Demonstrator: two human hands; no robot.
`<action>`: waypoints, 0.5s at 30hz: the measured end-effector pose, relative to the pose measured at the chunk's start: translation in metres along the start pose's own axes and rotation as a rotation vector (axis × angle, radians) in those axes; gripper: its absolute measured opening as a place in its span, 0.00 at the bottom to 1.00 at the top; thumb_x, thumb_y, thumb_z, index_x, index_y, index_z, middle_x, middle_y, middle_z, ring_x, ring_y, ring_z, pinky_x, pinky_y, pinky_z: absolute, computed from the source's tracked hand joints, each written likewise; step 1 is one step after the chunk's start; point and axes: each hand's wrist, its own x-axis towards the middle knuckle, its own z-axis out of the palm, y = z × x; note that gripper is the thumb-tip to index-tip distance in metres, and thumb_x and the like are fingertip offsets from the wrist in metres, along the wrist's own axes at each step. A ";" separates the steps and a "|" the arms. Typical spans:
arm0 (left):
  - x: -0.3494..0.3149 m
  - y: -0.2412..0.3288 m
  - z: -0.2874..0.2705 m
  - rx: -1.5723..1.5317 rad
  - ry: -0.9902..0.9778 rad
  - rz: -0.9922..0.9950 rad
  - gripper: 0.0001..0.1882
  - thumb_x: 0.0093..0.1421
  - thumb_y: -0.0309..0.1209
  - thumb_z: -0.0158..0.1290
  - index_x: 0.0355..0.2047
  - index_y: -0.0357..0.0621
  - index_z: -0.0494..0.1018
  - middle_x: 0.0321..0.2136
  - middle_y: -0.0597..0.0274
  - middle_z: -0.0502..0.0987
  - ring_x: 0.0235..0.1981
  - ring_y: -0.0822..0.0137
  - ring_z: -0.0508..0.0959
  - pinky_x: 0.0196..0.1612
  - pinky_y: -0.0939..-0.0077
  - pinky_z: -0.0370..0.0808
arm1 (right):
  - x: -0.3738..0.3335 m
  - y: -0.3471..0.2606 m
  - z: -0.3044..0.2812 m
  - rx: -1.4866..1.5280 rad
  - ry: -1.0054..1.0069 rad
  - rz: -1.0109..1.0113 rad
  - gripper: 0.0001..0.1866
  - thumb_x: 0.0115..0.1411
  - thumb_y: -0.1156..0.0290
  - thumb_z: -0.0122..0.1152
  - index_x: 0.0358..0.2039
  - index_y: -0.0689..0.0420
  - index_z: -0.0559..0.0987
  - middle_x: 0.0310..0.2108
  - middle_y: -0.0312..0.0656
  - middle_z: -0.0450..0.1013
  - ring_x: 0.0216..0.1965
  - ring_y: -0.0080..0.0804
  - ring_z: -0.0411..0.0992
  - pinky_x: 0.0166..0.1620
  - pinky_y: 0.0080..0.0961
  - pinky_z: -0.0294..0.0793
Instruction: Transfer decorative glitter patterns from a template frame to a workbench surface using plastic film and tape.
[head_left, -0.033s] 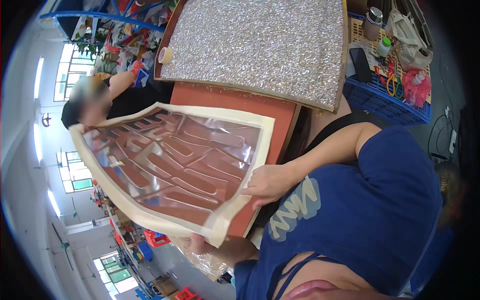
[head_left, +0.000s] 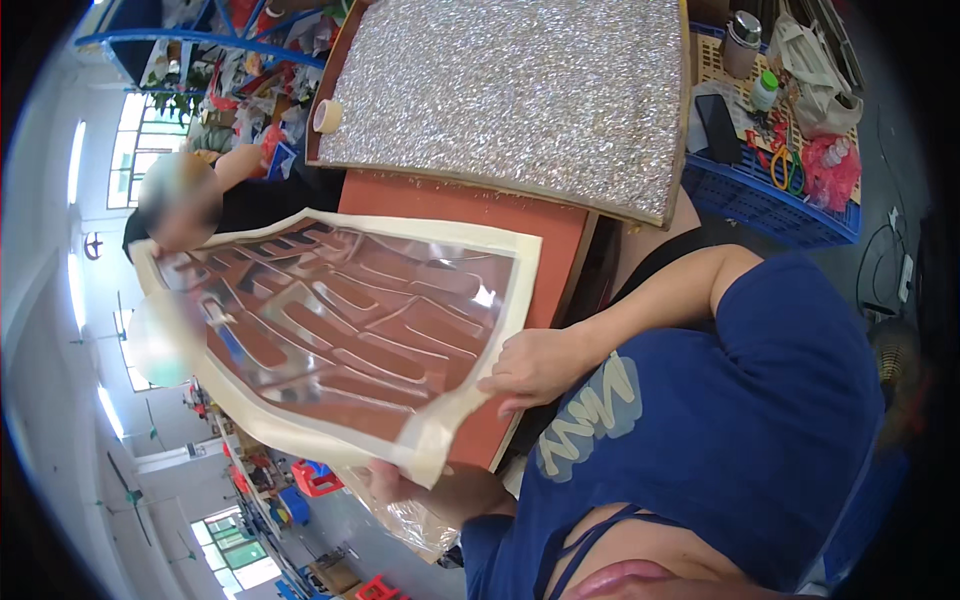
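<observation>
There it went, the cream-bordered clear plastic sheet edging away from me over the reddish desk, so apparently unsettled, my right hand pinching its border, my left hand at the near corner, its grip too hidden to tell.
</observation>
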 end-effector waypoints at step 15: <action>0.225 -0.120 0.284 0.326 -0.845 0.263 0.22 0.64 0.37 0.48 0.55 0.39 0.66 0.54 0.45 0.68 0.57 0.47 0.66 0.58 0.62 0.62 | -0.070 0.118 -0.303 -0.598 0.380 1.089 0.17 0.56 0.59 0.50 0.25 0.60 0.79 0.25 0.52 0.75 0.31 0.52 0.74 0.37 0.44 0.73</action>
